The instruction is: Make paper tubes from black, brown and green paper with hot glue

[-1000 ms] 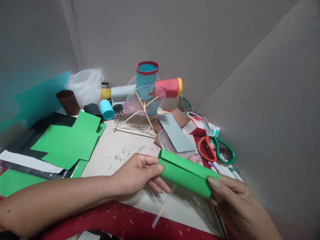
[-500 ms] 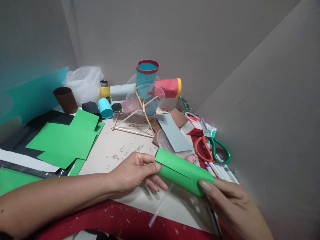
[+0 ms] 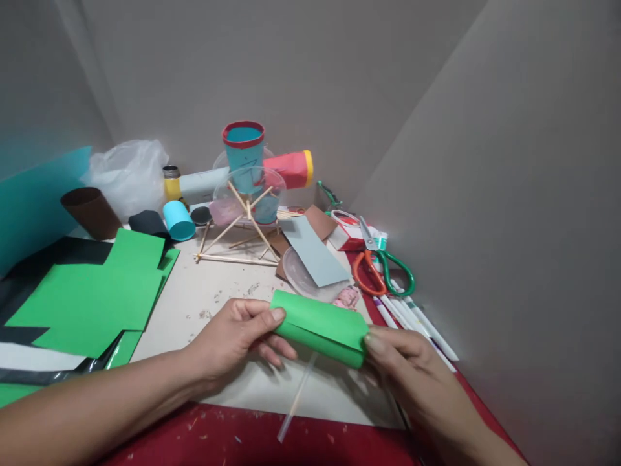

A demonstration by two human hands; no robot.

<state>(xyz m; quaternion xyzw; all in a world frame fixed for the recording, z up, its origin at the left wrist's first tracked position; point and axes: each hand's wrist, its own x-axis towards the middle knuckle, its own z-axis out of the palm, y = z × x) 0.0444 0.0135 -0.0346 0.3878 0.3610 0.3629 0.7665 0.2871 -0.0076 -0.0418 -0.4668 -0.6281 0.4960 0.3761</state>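
Note:
A rolled sheet of green paper (image 3: 317,323) is held over the front of the white board, its overlapping edge running lengthwise. My left hand (image 3: 247,333) pinches its left end between thumb and fingers, the lower fingers spread beneath. At the other end, my right hand (image 3: 400,359) grips the roll with the thumb on the near side. Below the roll lies a clear glue stick (image 3: 295,401). Cut green paper (image 3: 92,294) is piled to the left.
Behind stands a wheel model (image 3: 250,194) of wooden sticks, plastic discs and paper cups. Scissors (image 3: 383,265) and several markers (image 3: 417,317) lie at the right. A brown paper tube (image 3: 92,213), a cyan tube (image 3: 178,220) and a plastic bag (image 3: 129,175) sit at the back left.
The view has shifted, so the table things appear farther left. Both hands still hold the green roll, which now lies more level, its overlap edge slightly lifted near the right end.

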